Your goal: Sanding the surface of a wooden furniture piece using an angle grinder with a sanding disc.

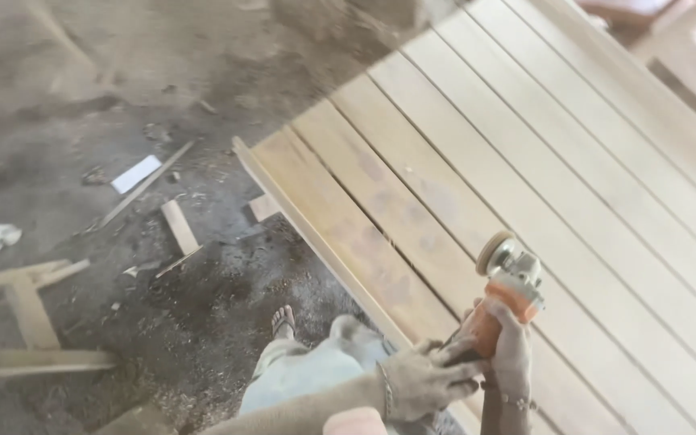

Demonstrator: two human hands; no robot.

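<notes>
An orange angle grinder (503, 304) with a round sanding disc (494, 251) is held over a large surface of pale wooden planks (573, 161). My right hand (511, 354) wraps the orange body from below. My left hand (422, 377), dusty and with a bracelet at the wrist, grips the rear of the tool. The disc sits on edge against a plank near the panel's left side. Darker patches mark the planks to the left of the disc.
The plank panel's left edge (308, 225) runs diagonally over a dirt floor. Wood offcuts (179, 227), a white scrap (135, 174) and a rough wooden frame (26, 310) lie on the ground. My sandalled foot (283, 320) and light trouser leg (300, 374) stand beside the edge.
</notes>
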